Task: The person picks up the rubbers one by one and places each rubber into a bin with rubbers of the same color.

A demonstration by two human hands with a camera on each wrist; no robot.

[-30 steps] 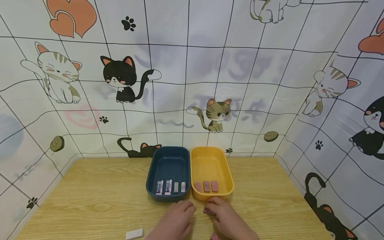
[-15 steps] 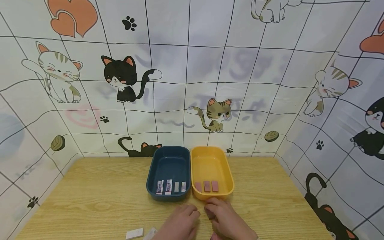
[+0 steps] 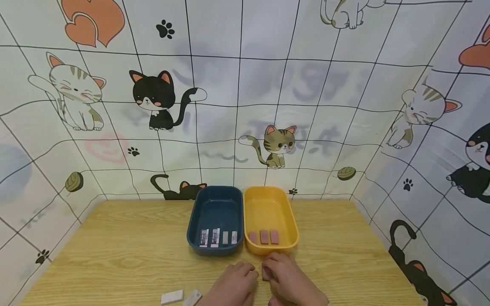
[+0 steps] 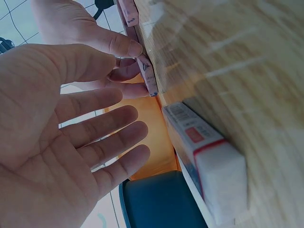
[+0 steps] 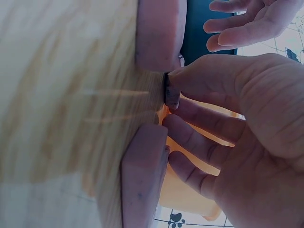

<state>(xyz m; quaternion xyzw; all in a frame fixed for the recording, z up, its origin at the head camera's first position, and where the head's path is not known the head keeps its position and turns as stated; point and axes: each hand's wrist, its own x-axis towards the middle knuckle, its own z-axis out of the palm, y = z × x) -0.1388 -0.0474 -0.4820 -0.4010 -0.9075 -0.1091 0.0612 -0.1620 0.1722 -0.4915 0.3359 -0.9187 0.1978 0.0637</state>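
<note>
My right hand (image 3: 289, 276) pinches a small pink eraser (image 5: 172, 92) between thumb and index finger, low over the table in front of the yellow tray (image 3: 273, 250). Two more pink erasers, a near one (image 5: 161, 35) and a bevelled one (image 5: 145, 185), lie on the wood close by in the right wrist view. Just left of that hand is my left hand (image 3: 235, 282), its fingers loosely extended and holding nothing. Beside it lies a white eraser in a printed sleeve (image 4: 216, 166). Another white eraser (image 3: 172, 297) rests farther left.
Behind the hands, a dark blue tray (image 3: 208, 250) stands side by side with the yellow one. Several white or grey erasers (image 3: 215, 238) line the blue tray's front; pink erasers (image 3: 274, 237) sit in the yellow. A cat-print sheet (image 3: 245, 85) rises behind the table.
My left hand has shifted slightly right, uncovering a second white eraser beside it. My right hand stays near the same spot, and more of the pinched pink eraser now shows.
</note>
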